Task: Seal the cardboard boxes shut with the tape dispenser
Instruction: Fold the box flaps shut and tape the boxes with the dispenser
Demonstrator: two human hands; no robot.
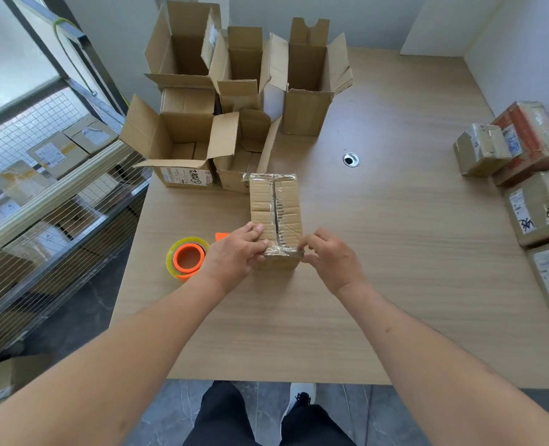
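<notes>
A small closed cardboard box (274, 204) stands on the wooden table (395, 252), with clear tape running along its top seam and over both ends. My left hand (234, 254) holds the box's near left corner, thumb on the tape end. My right hand (329, 254) pinches the near right corner at the tape. The orange tape dispenser (188, 257), loaded with a clear roll, lies on the table just left of my left hand, apart from both hands.
Several open cardboard boxes (183, 146) crowd the table's far left. Sealed, labelled parcels (537, 207) are stacked along the right edge. A metal cable grommet (351, 160) sits mid-table. A wire shelf rack (51, 201) with parcels stands left of the table.
</notes>
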